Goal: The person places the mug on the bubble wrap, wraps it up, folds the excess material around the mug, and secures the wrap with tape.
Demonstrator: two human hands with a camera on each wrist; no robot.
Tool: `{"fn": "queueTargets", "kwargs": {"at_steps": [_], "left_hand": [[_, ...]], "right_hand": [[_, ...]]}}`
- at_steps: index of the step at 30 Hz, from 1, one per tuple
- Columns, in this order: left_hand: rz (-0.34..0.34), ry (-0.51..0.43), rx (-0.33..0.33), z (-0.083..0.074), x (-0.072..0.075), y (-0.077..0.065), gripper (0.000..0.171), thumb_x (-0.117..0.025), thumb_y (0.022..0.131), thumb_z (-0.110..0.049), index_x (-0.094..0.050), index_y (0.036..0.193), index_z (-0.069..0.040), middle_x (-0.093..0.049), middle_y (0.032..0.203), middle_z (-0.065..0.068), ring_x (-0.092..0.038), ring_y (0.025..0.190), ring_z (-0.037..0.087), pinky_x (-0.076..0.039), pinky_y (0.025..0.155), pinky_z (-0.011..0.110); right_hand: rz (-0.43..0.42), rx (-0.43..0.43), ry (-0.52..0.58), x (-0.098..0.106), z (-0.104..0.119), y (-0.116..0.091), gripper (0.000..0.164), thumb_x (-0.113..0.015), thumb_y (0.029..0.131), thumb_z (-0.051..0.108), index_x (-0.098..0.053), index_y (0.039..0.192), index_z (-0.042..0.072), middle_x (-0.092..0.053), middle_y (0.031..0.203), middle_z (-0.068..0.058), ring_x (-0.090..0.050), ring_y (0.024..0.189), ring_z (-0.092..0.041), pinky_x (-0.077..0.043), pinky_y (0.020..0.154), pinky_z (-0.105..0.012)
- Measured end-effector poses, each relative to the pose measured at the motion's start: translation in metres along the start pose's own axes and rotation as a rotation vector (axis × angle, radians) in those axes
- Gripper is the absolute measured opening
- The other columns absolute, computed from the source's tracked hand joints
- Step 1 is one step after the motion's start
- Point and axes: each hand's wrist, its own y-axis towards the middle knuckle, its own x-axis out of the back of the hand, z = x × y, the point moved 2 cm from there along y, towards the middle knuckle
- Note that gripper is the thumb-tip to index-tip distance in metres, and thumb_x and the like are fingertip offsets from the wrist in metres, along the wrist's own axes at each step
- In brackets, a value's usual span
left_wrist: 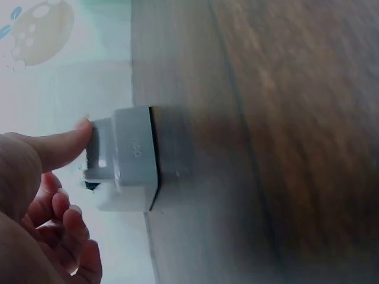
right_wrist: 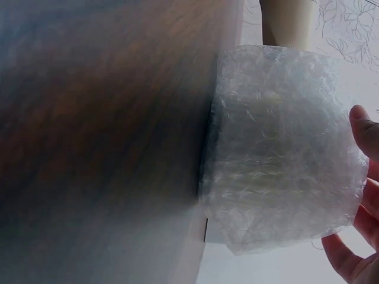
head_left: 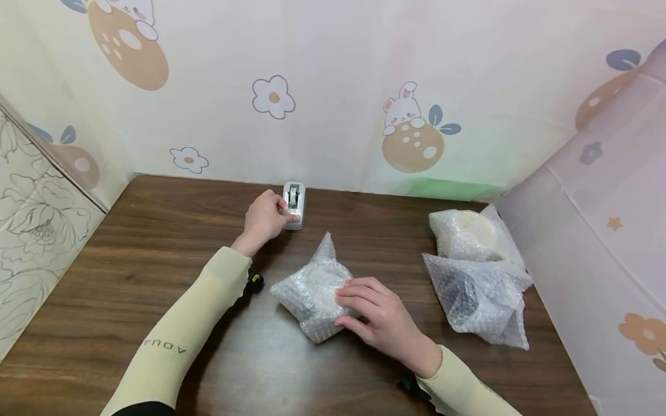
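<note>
A white tape dispenser (head_left: 294,222) with a grey top and a roll of tape (head_left: 293,194) stands at the table's back edge. My left hand (head_left: 264,216) is at its cutter end, thumb on the edge and fingers bent. It seems to pinch the tape end, which is too small to make out clearly. In the middle of the table sits a bubble-wrapped package (head_left: 314,294) with a pointed flap sticking up. My right hand (head_left: 382,315) holds its right side, fingers curved over the top. The whitish, round-looking contents are blurred by the wrap.
Two more bubble-wrapped bundles, a rear one (head_left: 463,234) and a front one (head_left: 484,300), lie along the right side. A patterned curtain (head_left: 333,133) hangs behind the brown wooden table (head_left: 156,248). Another patterned sheet borders the left.
</note>
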Motion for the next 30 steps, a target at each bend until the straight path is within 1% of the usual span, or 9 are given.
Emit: {"fn": "queueTargets", "kwargs": {"at_steps": [3, 7, 10, 15, 18, 20, 25, 27, 30], "left_hand": [[-0.01, 0.025, 0.002, -0.001, 0.0, -0.002, 0.033, -0.085, 0.079, -0.038, -0.064, 0.078, -0.013, -0.054, 0.091, 0.002, -0.055, 0.078, 0.024, -0.046, 0.07, 0.042], [0.037, -0.006, 0.012, 0.005, 0.0, -0.003, 0.037, -0.08, 0.082, -0.045, -0.062, 0.075, -0.013, -0.059, 0.079, 0.001, -0.055, 0.072, 0.023, -0.045, 0.065, 0.038], [0.111, -0.117, 0.043, 0.012, 0.001, -0.005, 0.041, -0.073, 0.087, -0.05, -0.066, 0.077, -0.011, -0.066, 0.072, 0.002, -0.06, 0.07, 0.021, -0.045, 0.064, 0.034], [0.186, -0.389, 0.141, 0.019, 0.007, -0.006, 0.043, -0.066, 0.094, -0.046, -0.072, 0.089, -0.004, -0.075, 0.081, 0.007, -0.071, 0.081, 0.022, -0.054, 0.073, 0.037], [0.203, -0.472, 0.166, 0.018, 0.011, -0.009, 0.036, -0.068, 0.095, -0.036, -0.072, 0.095, -0.001, -0.076, 0.089, 0.01, -0.073, 0.086, 0.025, -0.056, 0.076, 0.04], [0.212, -0.476, 0.169, 0.017, 0.013, -0.013, 0.031, -0.07, 0.094, -0.031, -0.072, 0.095, 0.0, -0.075, 0.093, 0.012, -0.072, 0.085, 0.027, -0.057, 0.076, 0.041], [0.282, -0.489, 0.105, 0.012, 0.019, -0.031, 0.026, -0.075, 0.089, -0.022, -0.072, 0.093, 0.003, -0.071, 0.108, 0.014, -0.068, 0.085, 0.028, -0.058, 0.074, 0.041], [0.333, -0.492, 0.041, 0.01, 0.02, -0.038, 0.024, -0.077, 0.087, -0.02, -0.072, 0.088, 0.003, -0.068, 0.117, 0.014, -0.067, 0.098, 0.027, -0.057, 0.077, 0.041], [0.382, -0.447, -0.058, 0.011, 0.02, -0.044, 0.025, -0.078, 0.086, -0.022, -0.071, 0.081, 0.001, -0.064, 0.13, 0.011, -0.059, 0.12, 0.026, -0.05, 0.089, 0.036]], "right_hand": [[0.009, 0.013, -0.019, 0.0, 0.001, 0.0, 0.028, -0.07, 0.094, 0.031, -0.074, 0.105, 0.005, -0.071, 0.111, -0.008, -0.065, 0.107, -0.028, -0.047, 0.101, -0.04], [0.019, 0.036, -0.055, -0.002, 0.002, -0.001, 0.029, -0.067, 0.097, 0.031, -0.074, 0.106, 0.005, -0.07, 0.113, -0.01, -0.065, 0.11, -0.028, -0.041, 0.107, -0.045], [0.022, 0.051, -0.072, -0.002, 0.002, -0.001, 0.03, -0.066, 0.097, 0.031, -0.074, 0.107, 0.004, -0.07, 0.113, -0.01, -0.065, 0.111, -0.029, -0.042, 0.106, -0.045], [0.021, 0.044, -0.064, -0.003, 0.002, -0.002, 0.03, -0.066, 0.097, 0.031, -0.073, 0.107, 0.004, -0.07, 0.113, -0.01, -0.065, 0.111, -0.029, -0.043, 0.106, -0.044], [0.024, 0.028, -0.055, -0.002, 0.002, -0.002, 0.029, -0.066, 0.097, 0.032, -0.073, 0.106, 0.005, -0.07, 0.113, -0.009, -0.064, 0.111, -0.028, -0.042, 0.106, -0.044], [0.027, 0.02, -0.049, -0.002, 0.002, -0.002, 0.029, -0.066, 0.097, 0.032, -0.073, 0.106, 0.006, -0.07, 0.113, -0.009, -0.064, 0.112, -0.027, -0.042, 0.106, -0.044], [0.035, 0.007, -0.036, -0.002, 0.001, -0.002, 0.028, -0.068, 0.096, 0.033, -0.073, 0.106, 0.007, -0.069, 0.114, -0.008, -0.064, 0.113, -0.026, -0.042, 0.107, -0.045], [0.036, 0.002, -0.037, -0.002, 0.0, -0.002, 0.028, -0.068, 0.096, 0.033, -0.073, 0.105, 0.007, -0.069, 0.114, -0.007, -0.064, 0.112, -0.026, -0.041, 0.107, -0.045], [0.035, -0.004, -0.039, -0.002, 0.0, -0.003, 0.028, -0.067, 0.096, 0.034, -0.073, 0.104, 0.008, -0.069, 0.114, -0.007, -0.064, 0.112, -0.025, -0.042, 0.107, -0.045]]}}
